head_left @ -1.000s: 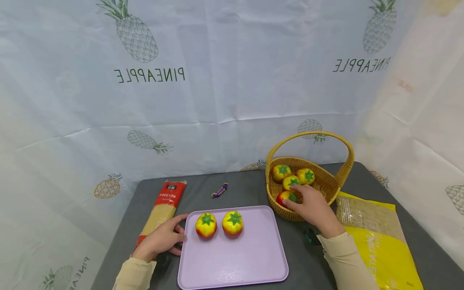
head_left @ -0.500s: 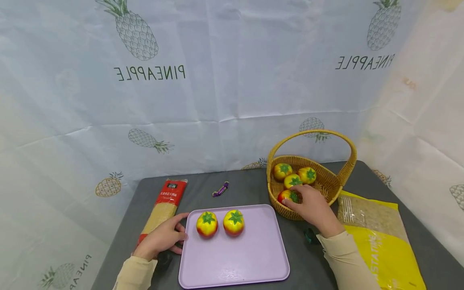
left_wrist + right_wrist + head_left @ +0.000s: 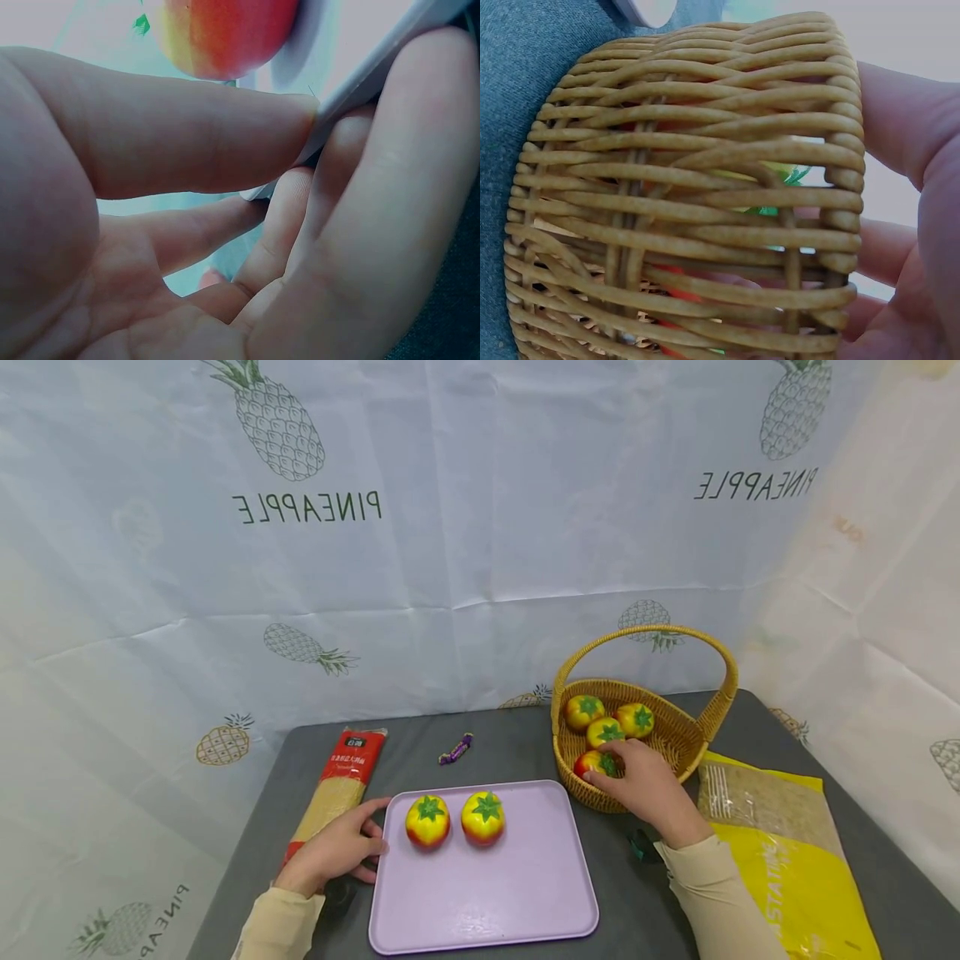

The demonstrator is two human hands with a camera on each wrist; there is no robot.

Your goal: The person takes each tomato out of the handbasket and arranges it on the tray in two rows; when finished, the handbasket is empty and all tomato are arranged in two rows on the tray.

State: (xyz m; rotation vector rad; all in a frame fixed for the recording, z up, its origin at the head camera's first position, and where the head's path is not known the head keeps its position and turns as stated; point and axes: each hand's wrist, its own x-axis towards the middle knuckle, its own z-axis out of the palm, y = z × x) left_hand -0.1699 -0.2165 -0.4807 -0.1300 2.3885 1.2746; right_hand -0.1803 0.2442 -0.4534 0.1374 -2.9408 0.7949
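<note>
Right now the right hand [image 3: 645, 789] reaches over the near rim of the wicker basket [image 3: 678, 747] and curls its fingers round the front tomato [image 3: 595, 765], the one nearest that hand; looks like a grip, since thumb and fingers wrap it on both sides. Three more tomatoes [image 3: 609, 724] sit just beyond those fingers, deeper in the basket. The right wrist view shows the basket wall [image 3: 690, 195] close up with fingers behind the weave.

Left hand [image 3: 337, 852] holds the left edge of the lilac tray [image 3: 495, 893]: thumb on top, fingers curled under the rim [image 3: 360, 82], probably to keep the tray from sliding. Two tomatoes [image 3: 455, 820] stand side by side on the tray just to the right of that hand, stems up.

The hands are well apart, tray between them. Beyond the left hand lies a noodle pack [image 3: 341, 781]; a yellow bag [image 3: 787, 860] lies right of the right forearm. A purple candy [image 3: 455, 748] lies past the tray.
</note>
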